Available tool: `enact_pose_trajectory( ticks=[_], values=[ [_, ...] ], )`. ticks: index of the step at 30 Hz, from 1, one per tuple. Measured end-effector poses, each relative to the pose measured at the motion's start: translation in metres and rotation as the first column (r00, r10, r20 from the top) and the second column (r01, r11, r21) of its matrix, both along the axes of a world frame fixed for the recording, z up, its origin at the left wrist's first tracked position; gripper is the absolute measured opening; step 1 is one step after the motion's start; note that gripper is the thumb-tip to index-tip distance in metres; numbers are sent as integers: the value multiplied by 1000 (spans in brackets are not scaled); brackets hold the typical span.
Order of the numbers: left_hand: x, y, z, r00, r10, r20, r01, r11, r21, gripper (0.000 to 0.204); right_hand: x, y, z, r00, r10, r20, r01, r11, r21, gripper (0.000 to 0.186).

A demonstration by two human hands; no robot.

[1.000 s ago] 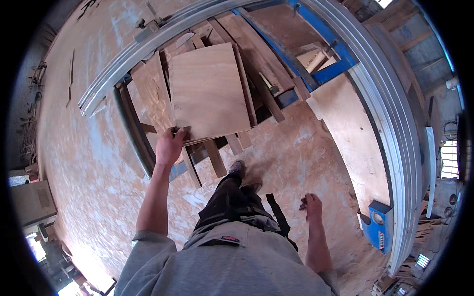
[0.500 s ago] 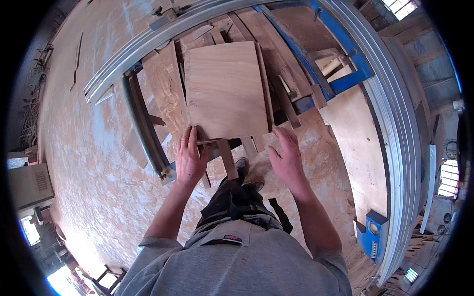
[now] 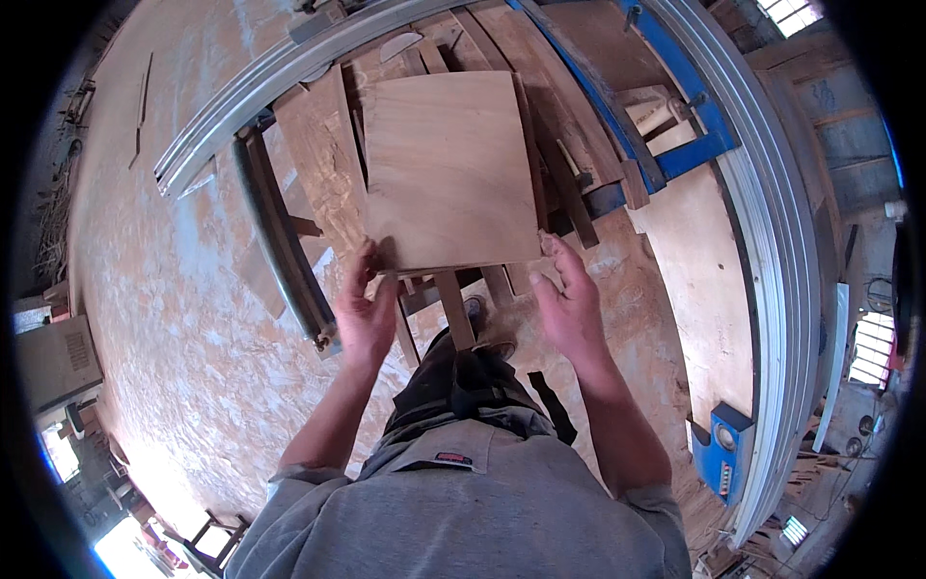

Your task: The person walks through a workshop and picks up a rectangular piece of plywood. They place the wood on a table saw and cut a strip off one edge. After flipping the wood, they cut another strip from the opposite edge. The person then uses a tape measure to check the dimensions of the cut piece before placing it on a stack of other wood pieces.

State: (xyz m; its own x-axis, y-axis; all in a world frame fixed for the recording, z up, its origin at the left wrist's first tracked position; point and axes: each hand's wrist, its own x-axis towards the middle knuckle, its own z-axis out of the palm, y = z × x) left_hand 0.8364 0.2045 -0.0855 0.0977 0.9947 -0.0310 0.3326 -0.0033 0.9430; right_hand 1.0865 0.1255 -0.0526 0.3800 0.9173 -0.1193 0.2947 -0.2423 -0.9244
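A square stack of thin plywood boards (image 3: 444, 169) lies on loose planks and offcuts (image 3: 569, 145) laid across a blue-framed machine bed. My left hand (image 3: 367, 304) grips its near left corner, fingers curled at the edge and thumb just below. At the near right corner, my right hand (image 3: 569, 304) has its fingertips on the edge, thumb bent below it.
A silver rail (image 3: 781, 289) curves along the top and right side, beside a pale plywood panel (image 3: 704, 309) and a blue control box (image 3: 723, 454). A metal roller bar (image 3: 275, 241) stands left of the planks. Dusty floor (image 3: 193, 318) surrounds my feet.
My right hand has risen from beside my body to the stack's right corner. My left hand remains at the left corner. The stack appears slightly farther right and higher in the picture.
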Motion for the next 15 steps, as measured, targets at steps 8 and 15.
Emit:
enact_pose_trajectory(
  ticks=[8, 15],
  values=[
    [5, 38, 55, 927, -14, 374, -43, 989, 144, 47, 7, 25, 63, 979, -24, -201, 73, 968, 239, 39],
    [13, 58, 65, 912, -2, 410, -77, 981, 176, 45, 8, 43, 75, 982, -22, -185, 77, 952, 297, 38]
  ],
)
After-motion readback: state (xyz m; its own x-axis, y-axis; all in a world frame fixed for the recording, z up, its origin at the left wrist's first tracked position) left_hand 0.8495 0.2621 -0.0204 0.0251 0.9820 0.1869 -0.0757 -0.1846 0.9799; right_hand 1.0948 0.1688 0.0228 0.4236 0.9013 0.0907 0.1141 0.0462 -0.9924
